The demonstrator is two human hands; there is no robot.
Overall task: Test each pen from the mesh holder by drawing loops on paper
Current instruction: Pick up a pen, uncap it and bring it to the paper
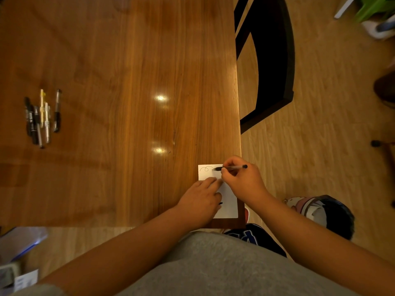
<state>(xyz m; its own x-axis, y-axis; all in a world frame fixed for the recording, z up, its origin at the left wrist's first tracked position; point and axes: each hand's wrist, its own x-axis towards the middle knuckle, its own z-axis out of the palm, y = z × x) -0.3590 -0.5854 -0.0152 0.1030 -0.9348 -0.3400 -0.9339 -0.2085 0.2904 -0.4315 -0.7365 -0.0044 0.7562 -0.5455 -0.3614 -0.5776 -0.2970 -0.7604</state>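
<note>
Pen test: loop drawing on paper.
The right hand (pixel 241 178) grasps a pen (pixel 232 167), long axis left-right, tip pointing left on the far edge of the paper (pixel 229 201) beside one thin loop. The left hand (pixel 198 201), fingers straight, presses the paper onto the tabletop (pixel 128 82) corner. The other pens (pixel 40 118) lie well apart, leftward, nearer the left hand.

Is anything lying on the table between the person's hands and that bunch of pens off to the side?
Nothing visible. Only bare table shows between the left hand and the loose pens; the right hand grips a black pen.
</note>
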